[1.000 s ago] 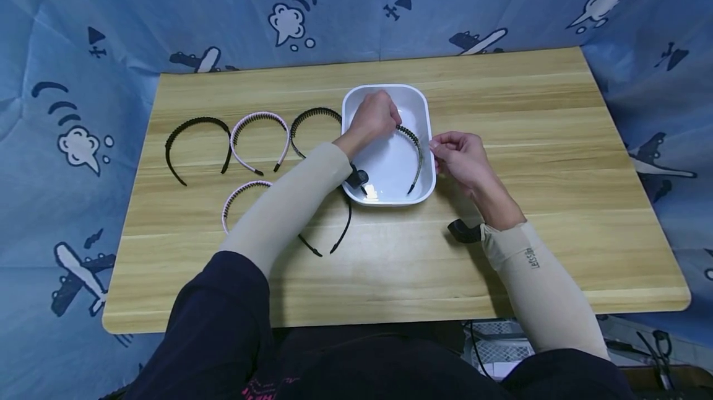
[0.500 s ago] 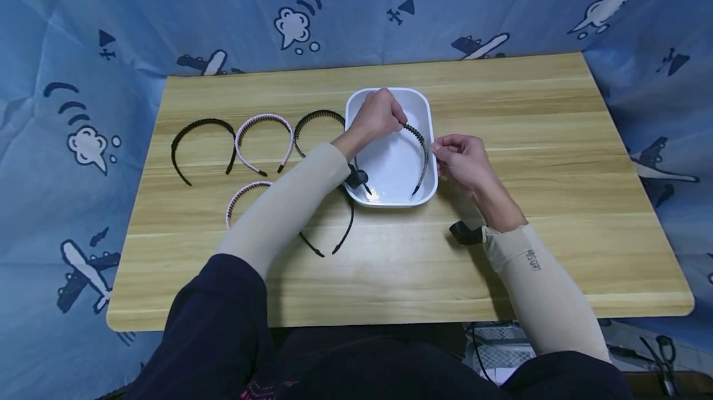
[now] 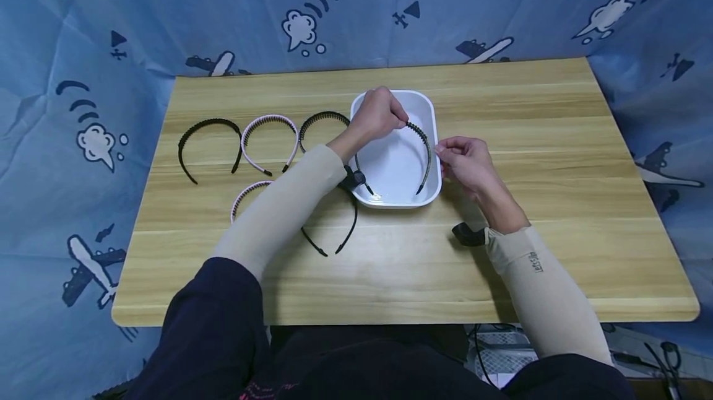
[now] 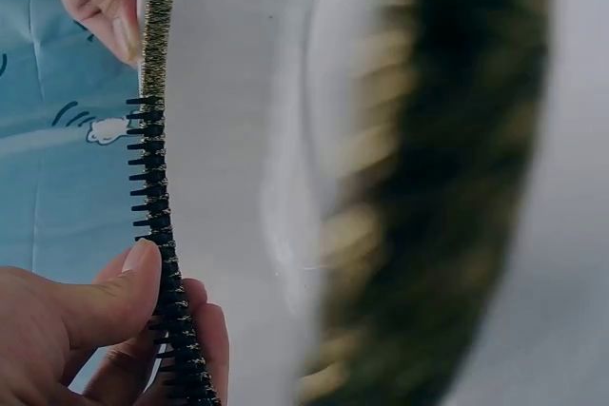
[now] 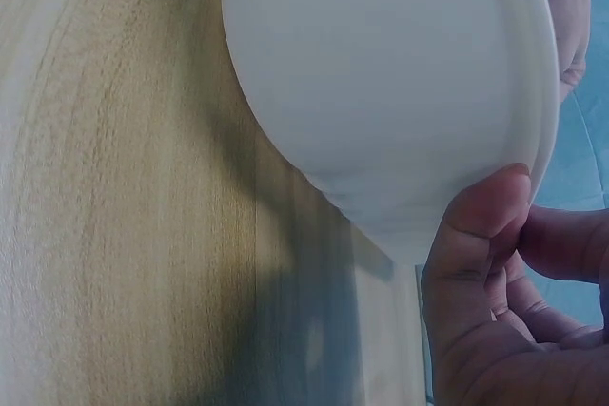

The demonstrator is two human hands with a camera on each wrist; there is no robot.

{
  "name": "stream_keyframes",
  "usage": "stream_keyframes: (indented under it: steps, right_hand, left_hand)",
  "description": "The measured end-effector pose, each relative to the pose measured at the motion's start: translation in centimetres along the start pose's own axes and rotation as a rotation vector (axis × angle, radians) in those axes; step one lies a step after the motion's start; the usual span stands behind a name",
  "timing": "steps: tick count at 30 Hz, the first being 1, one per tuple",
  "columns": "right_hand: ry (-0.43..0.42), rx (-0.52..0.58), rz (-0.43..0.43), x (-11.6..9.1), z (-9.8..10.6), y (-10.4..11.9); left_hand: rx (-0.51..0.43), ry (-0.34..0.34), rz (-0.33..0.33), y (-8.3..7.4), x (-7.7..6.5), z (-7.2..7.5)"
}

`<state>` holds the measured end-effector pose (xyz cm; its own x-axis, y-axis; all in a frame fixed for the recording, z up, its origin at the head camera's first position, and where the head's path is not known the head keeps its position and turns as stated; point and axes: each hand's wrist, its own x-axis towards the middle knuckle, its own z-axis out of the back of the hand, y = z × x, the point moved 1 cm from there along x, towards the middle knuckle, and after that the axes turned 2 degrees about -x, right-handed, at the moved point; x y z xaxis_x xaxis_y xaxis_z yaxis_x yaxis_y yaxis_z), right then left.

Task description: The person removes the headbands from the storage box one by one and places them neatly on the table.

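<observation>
My left hand point(image 3: 379, 114) pinches a black-and-gold headband point(image 3: 424, 146) at the top of its arch, over the white tub point(image 3: 395, 204). In the left wrist view, thumb and fingers grip the toothed stretch of the headband point(image 4: 152, 173), and the tub's pale inside lies behind. The headband's tips point toward the tub's near side; whether they touch the bottom, I cannot tell. At the tub's right side, my right hand point(image 3: 465, 161) pinches the rim between thumb and fingers. The right wrist view shows this hold on the tub wall point(image 5: 390, 73) up close.
Left of the tub lie a black headband point(image 3: 207, 122), a pink one point(image 3: 270, 119) and a black-and-gold one point(image 3: 325, 116). Nearer, a second pink headband point(image 3: 245, 194) and a black one point(image 3: 351, 226) are partly hidden by my left forearm. A blue printed curtain point(image 3: 356, 4) borders the table point(image 3: 557, 202).
The head view has shifted slightly. Relative to the tub, my left hand and the headband have risen a little toward the far side. The right hand keeps its hold on the rim.
</observation>
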<state>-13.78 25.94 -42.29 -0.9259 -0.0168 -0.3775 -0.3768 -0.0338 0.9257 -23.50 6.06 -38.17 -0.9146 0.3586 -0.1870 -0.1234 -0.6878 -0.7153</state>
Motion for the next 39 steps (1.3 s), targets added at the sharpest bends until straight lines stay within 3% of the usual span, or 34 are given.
stream_keyframes:
  steps: [11,22,30,39]
  right_hand:
    - [-0.007,-0.001,0.015,0.0,0.0,0.0]
    - [-0.012,0.001,0.013,0.1,0.0,-0.1]
    - [0.004,0.018,0.014,0.0,0.1,-0.1]
    - [0.010,0.026,0.014,0.0,0.1,0.1]
  left_hand:
    - [-0.040,-0.005,0.020,0.0,-1.2,1.6]
    - [-0.118,-0.047,0.012,1.4,-2.6,3.2]
    - [-0.151,-0.095,-0.051,2.1,-3.5,4.4]
    - [-0.185,-0.115,-0.044,3.5,-4.4,5.7]
